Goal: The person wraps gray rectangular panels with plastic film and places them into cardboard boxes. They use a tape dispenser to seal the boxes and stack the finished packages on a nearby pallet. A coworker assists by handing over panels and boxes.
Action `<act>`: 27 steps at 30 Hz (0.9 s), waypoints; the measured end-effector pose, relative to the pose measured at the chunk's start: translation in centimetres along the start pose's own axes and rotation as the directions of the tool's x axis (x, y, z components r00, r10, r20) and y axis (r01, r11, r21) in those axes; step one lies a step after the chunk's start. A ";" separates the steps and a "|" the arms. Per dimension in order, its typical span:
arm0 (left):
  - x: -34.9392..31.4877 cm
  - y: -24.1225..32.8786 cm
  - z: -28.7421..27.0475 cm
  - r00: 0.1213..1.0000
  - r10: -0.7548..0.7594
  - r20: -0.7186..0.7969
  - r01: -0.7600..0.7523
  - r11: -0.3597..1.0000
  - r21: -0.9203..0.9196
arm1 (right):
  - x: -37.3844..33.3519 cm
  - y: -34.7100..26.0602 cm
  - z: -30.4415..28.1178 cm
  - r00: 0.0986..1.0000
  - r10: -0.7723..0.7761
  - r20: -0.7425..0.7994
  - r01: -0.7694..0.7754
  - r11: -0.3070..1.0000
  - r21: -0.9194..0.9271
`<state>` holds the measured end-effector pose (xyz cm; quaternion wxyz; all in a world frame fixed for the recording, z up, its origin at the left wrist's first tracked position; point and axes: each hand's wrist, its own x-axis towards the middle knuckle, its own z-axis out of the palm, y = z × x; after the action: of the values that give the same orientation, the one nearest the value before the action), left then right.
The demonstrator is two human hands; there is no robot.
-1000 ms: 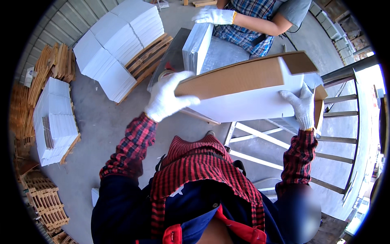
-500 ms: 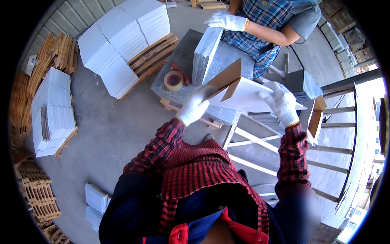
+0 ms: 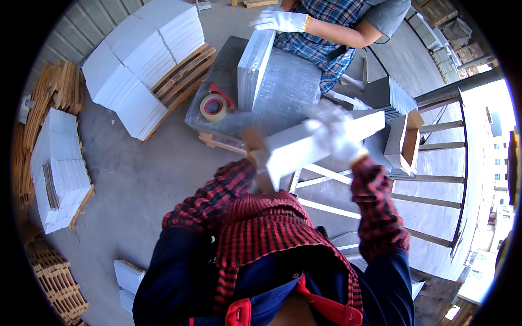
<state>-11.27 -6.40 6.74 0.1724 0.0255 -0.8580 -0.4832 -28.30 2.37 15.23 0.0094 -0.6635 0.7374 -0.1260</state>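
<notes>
- Flat white carton: a folded cardboard box blank, white outside and brown on the inner flap, held in the air above the near edge of the desk, slanting up from the person's chest toward the railing.
- Head view, right hand: gloved and blurred; its grip lies over the upper face of the carton about midway along, closed on the board as far as the blur lets one judge.
- Head view, left hand: hidden behind the carton's lower end and the brown flap; whether its grip is closed there cannot be told.
- Handling, judged: light and thin; stiff along the folds but likely to bow or crease across the flat; smooth face may slide in gloves. Best held at both ends or along the folded edges, not by a loose flap.
- Beyond the grip, on the desk: a roll of tan tape with a red dispenser, and an upright stack of white blanks steadied by another person's gloved hand.
- Right of the grip: an open brown-lined box near the metal railing.
- Left of the grip, well apart: pallets of white blanks on the floor.
</notes>
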 end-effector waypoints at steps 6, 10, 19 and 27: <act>-0.1 -1.6 2.1 0.995 -0.044 -0.092 0.038 0.997 -0.072 | 1.1 -3.2 1.9 0.936 0.166 -0.312 -0.211 0.970 -0.117; -0.5 -0.5 3.4 0.997 -0.017 -0.072 0.009 0.994 -0.106 | -4.4 -4.9 -1.3 0.645 0.392 -0.656 -0.339 0.916 0.214; 1.8 5.2 12.0 0.987 0.150 0.050 -0.130 0.948 -0.289 | -20.3 -12.7 -0.8 0.474 0.876 0.088 0.362 -0.284 0.888; 6.2 7.0 9.6 0.979 0.200 -0.045 -0.203 0.908 -0.368 | -21.9 -12.5 0.6 0.039 0.938 -0.345 -0.053 0.346 0.937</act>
<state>-19.36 3.91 9.70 0.2259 -0.0945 -0.7489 -0.6158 -13.43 22.63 13.75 -0.0906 -0.0216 0.6720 -0.7346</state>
